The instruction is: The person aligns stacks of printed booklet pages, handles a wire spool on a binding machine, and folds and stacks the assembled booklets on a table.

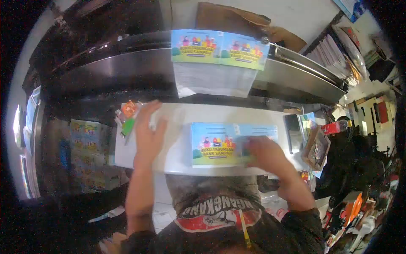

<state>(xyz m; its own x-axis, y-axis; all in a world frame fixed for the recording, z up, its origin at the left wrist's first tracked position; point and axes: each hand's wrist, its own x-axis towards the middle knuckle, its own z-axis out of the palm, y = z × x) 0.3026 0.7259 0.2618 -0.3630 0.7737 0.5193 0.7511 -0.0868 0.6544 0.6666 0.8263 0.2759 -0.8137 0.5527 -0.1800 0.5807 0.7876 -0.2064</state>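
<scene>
A stack of printed booklet covers point(218, 146) lies on the white board point(177, 120) in front of me. The covers are light blue and green, with cartoon figures and "Buku Tabungan Bank Sampah" on them. Over the stack's right half rests my right hand point(270, 156), its fingertips blurred and partly hidden, so I cannot make out a grip. My left hand point(151, 137) is above the board's left part, thumb and fingers apart, holding nothing. Another pile with the same print point(220, 48) sits farther back on a metal ledge, white sheets point(215, 80) hanging below its printed edge.
At the board's left edge lie an orange item point(129, 109) and a green item point(127, 126). A dark phone point(293, 133), a small wooden tray point(316, 150) and a bottle with a red label point(334, 128) are at the right. More printed stacks point(89, 156) stand lower left.
</scene>
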